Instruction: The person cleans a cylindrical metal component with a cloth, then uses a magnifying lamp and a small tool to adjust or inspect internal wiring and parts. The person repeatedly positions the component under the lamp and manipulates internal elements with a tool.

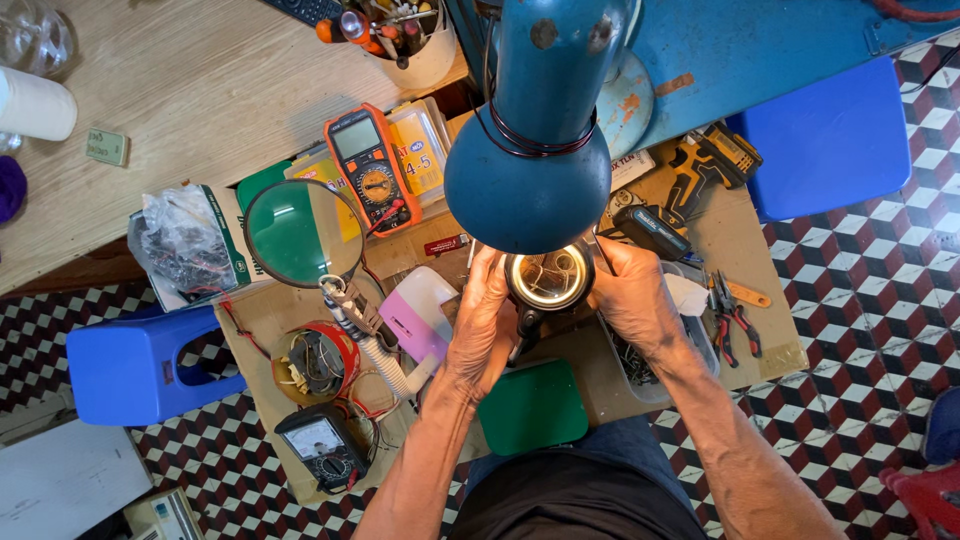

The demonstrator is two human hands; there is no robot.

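Both my hands hold a round black part with a shiny ring and wires inside (548, 277), just under a blue desk lamp shade (528, 185). My left hand (478, 322) cups its left side with the fingers curled up around the rim. My right hand (632, 296) grips its right side. The part sits over a cardboard-covered work board (770, 352) in front of my lap. The lamp hides the part's top edge.
A magnifying glass on a flexible arm (292, 234), an orange multimeter (371, 168), an analog meter (318, 443), a red tape roll (317, 360), red pliers (734, 322), a cordless drill (712, 163), a green pad (531, 407) and two blue stools (138, 365) surround the board.
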